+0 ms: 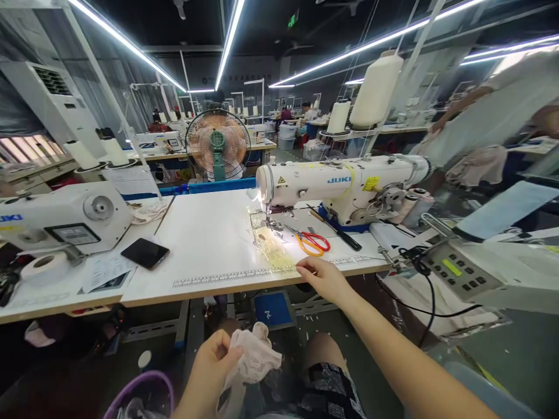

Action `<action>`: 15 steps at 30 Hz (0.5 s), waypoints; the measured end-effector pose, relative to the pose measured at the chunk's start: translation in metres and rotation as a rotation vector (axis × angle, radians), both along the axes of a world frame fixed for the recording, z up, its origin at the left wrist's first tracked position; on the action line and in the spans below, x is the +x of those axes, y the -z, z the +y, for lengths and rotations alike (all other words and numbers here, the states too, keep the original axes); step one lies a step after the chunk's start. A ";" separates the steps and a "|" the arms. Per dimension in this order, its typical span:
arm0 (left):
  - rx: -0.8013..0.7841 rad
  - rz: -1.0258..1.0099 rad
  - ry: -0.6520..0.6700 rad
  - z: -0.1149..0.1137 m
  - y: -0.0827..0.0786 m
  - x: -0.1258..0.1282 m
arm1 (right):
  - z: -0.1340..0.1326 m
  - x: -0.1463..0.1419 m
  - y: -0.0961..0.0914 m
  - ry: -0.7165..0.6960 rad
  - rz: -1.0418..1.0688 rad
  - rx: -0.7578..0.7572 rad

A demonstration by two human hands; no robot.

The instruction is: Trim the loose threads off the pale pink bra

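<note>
My left hand [212, 364] is low over my lap, its fingers closed on a crumpled piece of pale pink lace fabric [254, 356]. My right hand [322, 276] reaches out to the front edge of the white sewing table [209, 238], fingers curled at the edge, just below the orange and red scissors [311, 241]. I cannot make out whether it holds anything. The white Juki sewing machine [340, 187] stands behind, its lamp lighting the needle area [267, 228].
A black phone [145, 253] lies at the table's left. A second sewing machine [65, 218] and a tape roll [46, 265] are further left. A purple basket [140, 393] sits beside my knee. A fan [217, 144] stands behind. A control box [463, 273] hangs at right.
</note>
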State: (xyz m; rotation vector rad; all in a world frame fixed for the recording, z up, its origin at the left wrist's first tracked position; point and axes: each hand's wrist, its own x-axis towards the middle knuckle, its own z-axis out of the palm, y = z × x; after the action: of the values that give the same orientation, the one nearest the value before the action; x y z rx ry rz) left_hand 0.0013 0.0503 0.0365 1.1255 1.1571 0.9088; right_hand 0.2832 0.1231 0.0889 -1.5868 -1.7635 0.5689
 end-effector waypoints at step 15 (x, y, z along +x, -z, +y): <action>0.001 0.092 0.436 0.040 -0.028 0.000 | 0.112 -0.092 -0.038 -0.294 -0.476 -0.211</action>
State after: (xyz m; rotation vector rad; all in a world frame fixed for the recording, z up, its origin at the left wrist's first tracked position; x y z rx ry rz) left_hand 0.0017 0.0907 0.0643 1.3641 0.9299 0.5246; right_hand 0.1916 0.2352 0.1267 -1.7178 -2.3857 0.5597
